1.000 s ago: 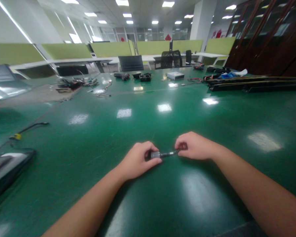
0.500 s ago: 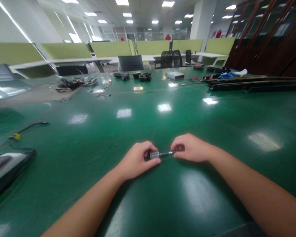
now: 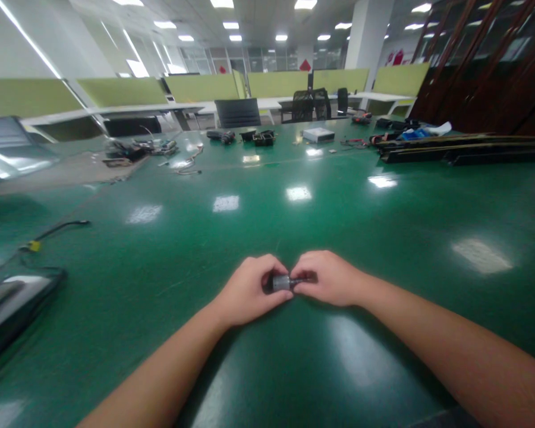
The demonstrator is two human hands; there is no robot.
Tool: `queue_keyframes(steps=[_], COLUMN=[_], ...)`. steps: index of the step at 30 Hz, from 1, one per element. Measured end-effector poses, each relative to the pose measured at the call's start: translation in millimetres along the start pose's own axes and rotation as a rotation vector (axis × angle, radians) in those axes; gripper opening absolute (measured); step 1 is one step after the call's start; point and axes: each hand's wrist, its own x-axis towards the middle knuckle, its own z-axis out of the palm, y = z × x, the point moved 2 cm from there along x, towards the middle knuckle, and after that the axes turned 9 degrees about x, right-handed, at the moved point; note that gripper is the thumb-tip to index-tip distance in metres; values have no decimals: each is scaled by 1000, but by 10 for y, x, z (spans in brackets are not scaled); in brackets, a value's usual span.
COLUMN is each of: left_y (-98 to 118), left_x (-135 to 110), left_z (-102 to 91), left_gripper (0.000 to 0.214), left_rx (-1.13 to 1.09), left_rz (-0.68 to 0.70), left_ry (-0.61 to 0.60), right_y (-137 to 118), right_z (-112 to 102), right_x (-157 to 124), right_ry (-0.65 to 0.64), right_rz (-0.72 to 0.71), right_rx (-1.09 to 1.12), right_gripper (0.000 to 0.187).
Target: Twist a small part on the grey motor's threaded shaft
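Note:
Both hands rest on the green table [image 3: 321, 214] near its front edge. My left hand [image 3: 249, 290] is closed round a small grey metal cylinder [image 3: 282, 283]. A thin dark rod [image 3: 299, 280] sticks out of the cylinder to the right. My right hand [image 3: 325, 277] pinches that rod, its fingertips nearly touching the cylinder. Most of the rod is hidden inside the fingers.
A dark flat device [image 3: 13, 303] and a black cable with a yellow tag [image 3: 49, 232] lie at the left. Long black rails [image 3: 463, 151] run along the right. Tools, a white box [image 3: 317, 135] and wire clutter sit at the far end, before chairs and green partitions.
My right hand has slid left along the rod until it almost meets the left hand. The visible length of rod has shrunk. The left hand stayed put.

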Motion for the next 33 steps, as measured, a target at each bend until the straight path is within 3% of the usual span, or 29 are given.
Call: queue_keyframes(steps=[33], left_y=[-2], left_x=[6], left_z=[-26], left_gripper=[20], left_rx=[-4], left_rz=[26], left_ry=[-24], right_y=[-19], right_z=[-69], right_x=[-27], right_ry=[-26], right_rz=[-10], right_rx=[-32], right_gripper=[11])
